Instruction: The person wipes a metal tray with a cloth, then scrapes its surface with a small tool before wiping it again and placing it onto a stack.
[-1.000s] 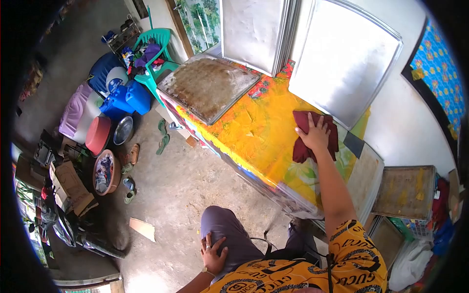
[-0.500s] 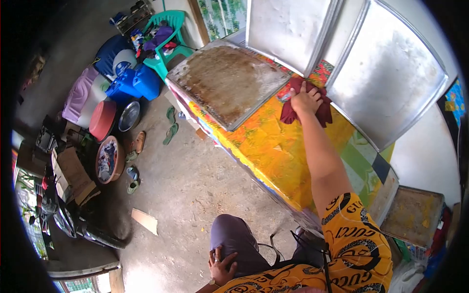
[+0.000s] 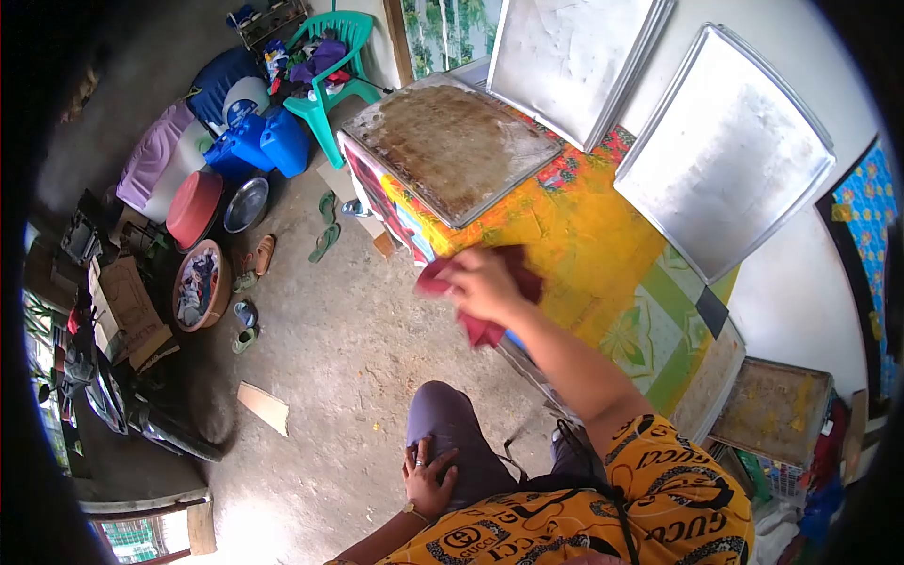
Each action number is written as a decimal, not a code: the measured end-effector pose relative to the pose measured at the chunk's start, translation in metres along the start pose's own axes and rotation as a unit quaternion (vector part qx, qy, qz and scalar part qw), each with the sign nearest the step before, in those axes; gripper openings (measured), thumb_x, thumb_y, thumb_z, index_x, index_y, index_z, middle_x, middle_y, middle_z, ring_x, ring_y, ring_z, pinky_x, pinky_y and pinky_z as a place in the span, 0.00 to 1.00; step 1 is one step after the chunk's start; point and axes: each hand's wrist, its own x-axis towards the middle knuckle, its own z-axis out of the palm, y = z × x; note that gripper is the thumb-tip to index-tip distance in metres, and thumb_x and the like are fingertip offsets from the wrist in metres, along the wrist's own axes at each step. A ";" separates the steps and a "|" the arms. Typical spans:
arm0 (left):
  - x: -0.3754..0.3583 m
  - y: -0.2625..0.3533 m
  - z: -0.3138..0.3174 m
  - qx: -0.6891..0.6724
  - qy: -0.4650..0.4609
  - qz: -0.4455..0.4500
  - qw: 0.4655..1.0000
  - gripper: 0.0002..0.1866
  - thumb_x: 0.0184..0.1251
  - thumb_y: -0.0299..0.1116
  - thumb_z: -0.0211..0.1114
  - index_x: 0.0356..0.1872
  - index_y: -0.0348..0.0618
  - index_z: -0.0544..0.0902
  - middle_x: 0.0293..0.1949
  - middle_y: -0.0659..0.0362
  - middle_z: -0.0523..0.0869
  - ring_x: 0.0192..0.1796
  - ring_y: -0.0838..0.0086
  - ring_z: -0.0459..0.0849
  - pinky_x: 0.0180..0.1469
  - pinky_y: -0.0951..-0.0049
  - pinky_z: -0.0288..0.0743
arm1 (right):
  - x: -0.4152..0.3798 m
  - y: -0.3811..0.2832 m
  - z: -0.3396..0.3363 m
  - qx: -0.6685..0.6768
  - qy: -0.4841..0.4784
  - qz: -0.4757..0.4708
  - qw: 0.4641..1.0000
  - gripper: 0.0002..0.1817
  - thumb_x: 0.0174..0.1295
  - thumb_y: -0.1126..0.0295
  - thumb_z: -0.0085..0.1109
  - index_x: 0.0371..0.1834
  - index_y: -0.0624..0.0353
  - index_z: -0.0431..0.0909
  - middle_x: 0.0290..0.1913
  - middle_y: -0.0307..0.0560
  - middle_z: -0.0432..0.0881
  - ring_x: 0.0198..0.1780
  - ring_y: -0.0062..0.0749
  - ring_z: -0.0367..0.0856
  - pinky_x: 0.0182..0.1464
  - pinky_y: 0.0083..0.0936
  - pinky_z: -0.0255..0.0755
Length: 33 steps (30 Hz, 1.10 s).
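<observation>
My right hand [image 3: 483,285] is closed on a dark red cloth [image 3: 513,268] at the front edge of the table, its fingers blurred by motion; part of the cloth hangs over the edge. A yellow and green patterned cover [image 3: 589,245] lies on the table. Beyond the hand, a stained metal tray [image 3: 457,141] rests flat on the cover. Two shiny trays, one at the back [image 3: 570,61] and another to its right [image 3: 725,141], lean on the wall. With fingers spread, my left hand [image 3: 428,480] lies on my raised knee.
A green chair [image 3: 330,71] piled with clothes stands behind the table. Blue containers [image 3: 282,141], a red basin [image 3: 195,209], a tub of laundry [image 3: 221,292] and slippers [image 3: 325,243] are on the floor to the left. Another stained tray [image 3: 774,400] is at the lower right.
My right hand has swept the red cloth from the back of the table, between the trays, to the front edge. My left hand stays on the knee. The view has shifted slightly.
</observation>
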 end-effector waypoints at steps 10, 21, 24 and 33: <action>-0.022 -0.019 -0.001 -0.043 0.066 0.065 0.995 0.18 0.59 0.35 0.62 0.52 0.52 0.82 0.66 0.46 0.65 0.67 0.49 0.60 0.69 0.53 0.51 | 0.003 0.015 -0.040 -0.139 0.070 0.260 0.953 0.28 0.58 0.46 0.53 0.62 0.38 0.71 0.67 0.50 0.62 0.68 0.54 0.58 0.63 0.56 0.56; -0.021 -0.025 0.018 -0.071 0.069 0.115 0.988 0.17 0.62 0.34 0.58 0.53 0.49 0.81 0.67 0.46 0.64 0.69 0.53 0.60 0.73 0.54 0.41 | -0.211 -0.003 -0.070 -0.208 0.033 0.162 0.964 0.30 0.58 0.44 0.54 0.66 0.29 0.66 0.70 0.49 0.60 0.68 0.52 0.59 0.67 0.58 0.49; -0.026 -0.026 0.019 -0.065 0.076 0.111 0.989 0.18 0.63 0.35 0.58 0.55 0.49 0.80 0.68 0.46 0.62 0.69 0.52 0.60 0.73 0.53 0.42 | -0.276 -0.014 -0.100 -0.254 0.057 0.217 0.941 0.29 0.61 0.44 0.50 0.66 0.32 0.66 0.67 0.48 0.64 0.67 0.51 0.61 0.67 0.56 0.51; -0.032 -0.007 0.017 -0.017 0.034 0.096 0.995 0.20 0.64 0.38 0.59 0.58 0.57 0.78 0.71 0.49 0.59 0.71 0.49 0.53 0.70 0.51 0.50 | -0.446 0.048 -0.203 -0.203 0.084 0.654 0.724 0.24 0.61 0.52 0.53 0.61 0.38 0.72 0.58 0.56 0.70 0.55 0.53 0.74 0.53 0.46 0.72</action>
